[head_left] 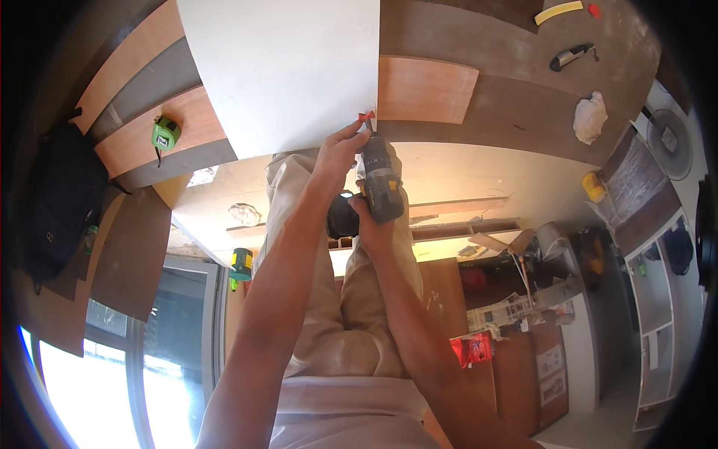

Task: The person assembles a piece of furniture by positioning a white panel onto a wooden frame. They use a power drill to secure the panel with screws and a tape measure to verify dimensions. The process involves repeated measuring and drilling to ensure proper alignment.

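Note:
My right hand (365, 218) is wrapped round the grip of a grey and black cordless drill (383, 191), whose nose points away from me. Its front end is at the near right corner of a large white board (284, 75). Beside the chuck, my left hand (340, 155) has its thumb and fingers pinched at a small red piece (366, 117) by the board's edge. Whether that piece sits on the drill's bit or is separate, I cannot tell.
Wooden strips, one a reddish-brown board (426, 88), lie beside the white board. A green tape measure (165, 133) is at the left. Far right are a utility knife (572, 57) and a crumpled white cloth (590, 118). A dark backpack (66, 198) lies far left.

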Available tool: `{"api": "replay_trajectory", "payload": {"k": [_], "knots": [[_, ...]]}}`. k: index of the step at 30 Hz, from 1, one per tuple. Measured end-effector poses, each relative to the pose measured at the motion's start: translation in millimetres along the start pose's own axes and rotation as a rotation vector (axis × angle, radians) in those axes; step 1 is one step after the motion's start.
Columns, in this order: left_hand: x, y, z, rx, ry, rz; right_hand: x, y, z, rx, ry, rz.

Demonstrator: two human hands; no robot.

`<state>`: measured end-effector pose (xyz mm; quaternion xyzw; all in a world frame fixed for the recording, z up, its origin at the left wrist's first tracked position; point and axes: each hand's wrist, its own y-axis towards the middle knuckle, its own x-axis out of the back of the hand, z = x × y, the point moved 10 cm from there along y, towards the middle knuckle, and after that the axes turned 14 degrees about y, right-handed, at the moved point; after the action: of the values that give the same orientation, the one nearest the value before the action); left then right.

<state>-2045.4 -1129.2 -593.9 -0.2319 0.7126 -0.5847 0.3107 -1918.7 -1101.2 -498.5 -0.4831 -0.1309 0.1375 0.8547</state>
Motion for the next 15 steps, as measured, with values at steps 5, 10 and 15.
{"api": "replay_trajectory", "payload": {"k": [5,10,15], "knots": [[1.3,7.0,8.0,-0.009,-0.004,0.006,-5.9,-1.5,4.4,-0.012,0.033,0.001],[-0.5,5.2,4.0,-0.003,-0.009,0.007,-2.7,0.3,0.7,-0.021,0.047,-0.006],[1.6,6.1,1.3,0.001,-0.001,-0.005,-3.1,0.4,1.6,-0.031,-0.036,-0.015]]}}
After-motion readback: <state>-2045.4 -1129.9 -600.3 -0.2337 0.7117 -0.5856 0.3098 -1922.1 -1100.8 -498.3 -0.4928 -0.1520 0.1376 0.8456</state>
